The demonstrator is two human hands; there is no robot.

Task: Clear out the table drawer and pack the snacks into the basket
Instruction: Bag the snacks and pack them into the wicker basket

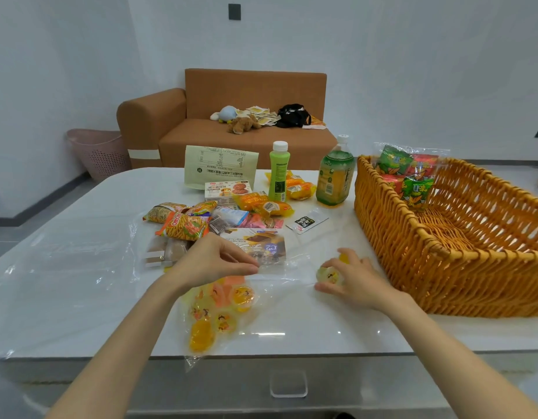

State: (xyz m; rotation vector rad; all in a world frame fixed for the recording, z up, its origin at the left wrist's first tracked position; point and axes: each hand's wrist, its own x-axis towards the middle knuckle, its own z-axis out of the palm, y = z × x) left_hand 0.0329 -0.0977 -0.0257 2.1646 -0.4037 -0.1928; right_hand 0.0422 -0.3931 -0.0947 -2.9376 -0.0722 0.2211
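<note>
Right hand (355,282) grips a jelly cup (329,275); left hand (210,261) pinches the clear bag (280,275). The cup is judged light, slick and soft-walled, so it is best held around its rim.

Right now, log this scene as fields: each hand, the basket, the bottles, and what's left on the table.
left hand: pinches the edge of the clear bag holding jelly cups
right hand: grips one jelly cup, near the basket
basket: holds a pack of green and red snack bags
bottles: green bottle, tea bottle, both upright
unpacked: snack pile
</note>
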